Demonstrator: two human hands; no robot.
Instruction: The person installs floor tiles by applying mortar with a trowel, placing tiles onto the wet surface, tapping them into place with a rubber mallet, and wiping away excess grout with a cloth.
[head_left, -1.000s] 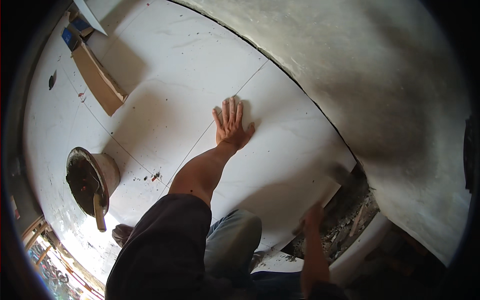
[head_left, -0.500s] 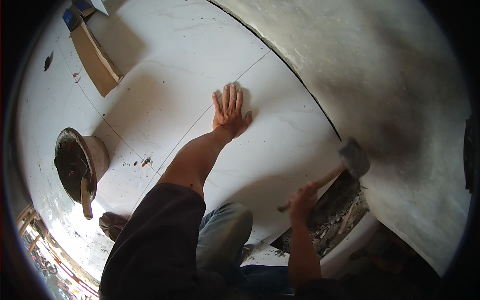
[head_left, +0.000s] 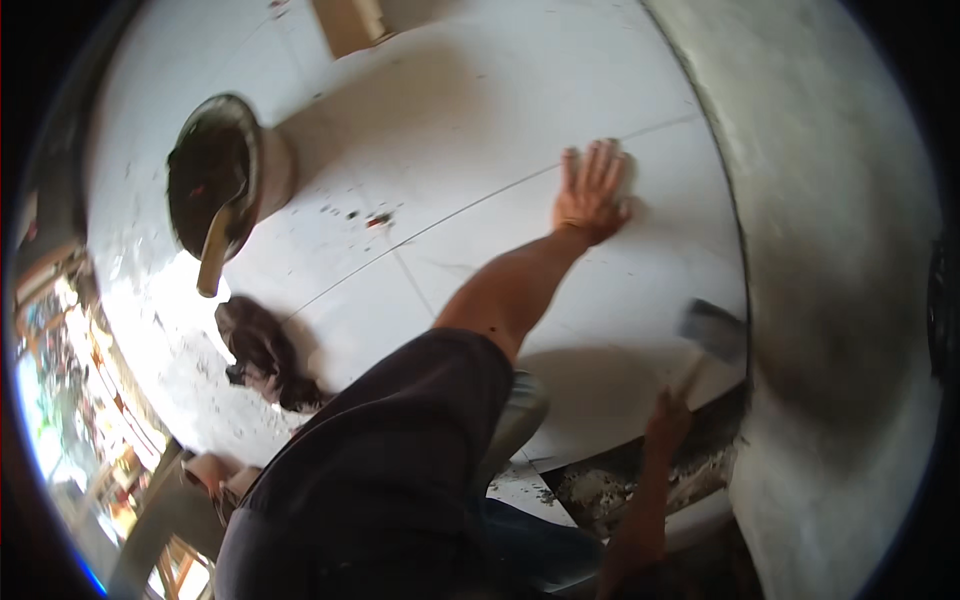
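My left hand (head_left: 590, 195) lies flat with spread fingers on white marbled tiles (head_left: 500, 240), just below a seam near the wall. My right hand (head_left: 669, 415), blurred, is wrapped round the wooden handle of a mallet (head_left: 713, 330). The mallet's dark head is over the tile beside the wall; I cannot tell whether it touches. Below it, a dark gap with rubble (head_left: 590, 485) runs along the tile's edge.
A grey plastered wall (head_left: 840, 250) rises at the right. A bucket of dark mix (head_left: 200, 170) with a wooden-handled tool (head_left: 215, 250) stands at upper left. A dark crumpled cloth (head_left: 260, 350) lies below it, cardboard (head_left: 345, 25) at the top. Cluttered material (head_left: 100, 400) shows lower left.
The view has swung, so the bucket and wall appear shifted and more floor shows at lower left. The mallet, blurred low earlier, was lifted into view and is still in motion.
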